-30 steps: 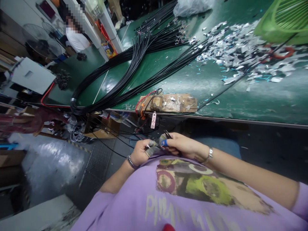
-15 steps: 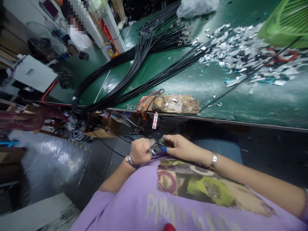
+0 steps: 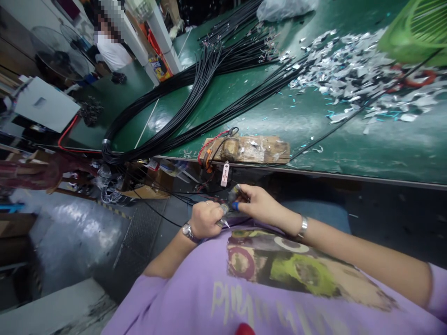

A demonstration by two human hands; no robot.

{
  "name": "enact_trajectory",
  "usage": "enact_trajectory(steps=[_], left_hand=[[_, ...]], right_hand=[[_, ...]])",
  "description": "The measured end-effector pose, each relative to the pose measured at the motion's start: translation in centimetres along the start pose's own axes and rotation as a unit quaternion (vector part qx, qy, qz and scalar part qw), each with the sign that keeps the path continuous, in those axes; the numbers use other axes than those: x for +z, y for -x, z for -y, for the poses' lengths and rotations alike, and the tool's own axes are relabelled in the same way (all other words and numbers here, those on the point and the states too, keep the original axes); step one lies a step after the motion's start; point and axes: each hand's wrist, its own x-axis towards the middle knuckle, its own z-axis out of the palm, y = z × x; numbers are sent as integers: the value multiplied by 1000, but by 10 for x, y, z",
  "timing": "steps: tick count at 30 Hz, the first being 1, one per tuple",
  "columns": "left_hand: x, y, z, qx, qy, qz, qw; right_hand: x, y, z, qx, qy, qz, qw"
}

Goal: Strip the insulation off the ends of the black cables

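Observation:
My left hand [image 3: 204, 219], with a watch at its wrist, is closed in front of the purple shirt. It grips a black cable [image 3: 159, 216] that trails off to the left below the table. A small whitish pointed strip [image 3: 226, 224] sticks out below its fingers. Just to the right, my right hand [image 3: 260, 204] is closed in a pinch, its thumb tip covered in blue. What it pinches is too dark and small to make out. Both hands have greyish coverings on some fingertips.
Bundles of black cables [image 3: 188, 116] curve over the green table [image 3: 261, 114]. White and silvery scraps [image 3: 356, 74] lie near a green basket [image 3: 415, 32]. A wooden block [image 3: 265, 150] sits at the table edge, with a tag [image 3: 225, 174] hanging beside it. A person in white [image 3: 113, 51] is beyond.
My right hand has risen slightly, and its fingers have come away from the left hand's fingers. My left hand has stayed nearly in place, tilting a little.

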Motion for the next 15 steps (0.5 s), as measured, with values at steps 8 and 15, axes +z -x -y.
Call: enact_trajectory(steps=[8,15], left_hand=[[1,6,0,-21,16,10,1000],[-3,3,1,-46,93,-15,994]], right_hand=[[-11,1,1,113,-92,5,989],[-3,-1,2,67,-64,10,996]])
